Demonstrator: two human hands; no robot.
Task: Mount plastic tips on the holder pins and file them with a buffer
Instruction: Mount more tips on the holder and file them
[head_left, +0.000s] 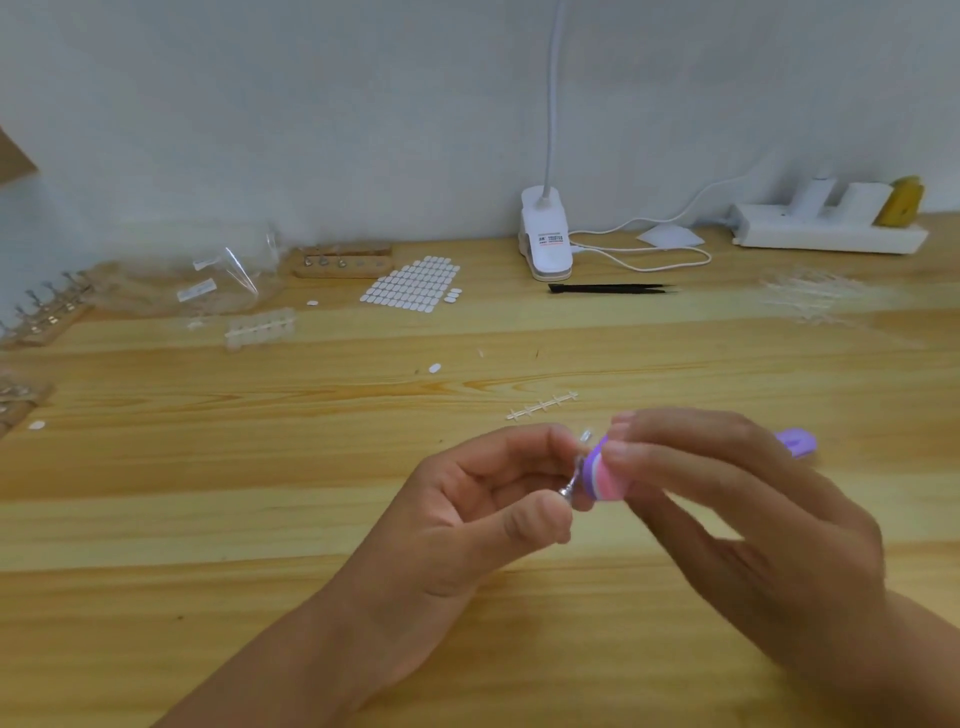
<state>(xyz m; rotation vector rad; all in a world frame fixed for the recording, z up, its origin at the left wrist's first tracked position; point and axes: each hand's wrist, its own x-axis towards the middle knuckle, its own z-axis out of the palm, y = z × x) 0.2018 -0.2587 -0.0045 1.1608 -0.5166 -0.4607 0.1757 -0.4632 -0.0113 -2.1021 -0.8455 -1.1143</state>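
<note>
Both hands work above the table: my left hand (483, 499) pinches the holder pin (569, 486) with its tip (586, 435), my right hand (727, 499) grips the buffer (759, 475) against it. I should make short, light strokes and keep the pin steady.

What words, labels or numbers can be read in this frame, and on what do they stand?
None can be read.
On the lamp clip: sticker with dark print, too blurred.
On the plastic bags: white label strips, too small.
On the buffer in the right hand and the holder pin in the left hand: no print shows.
</note>
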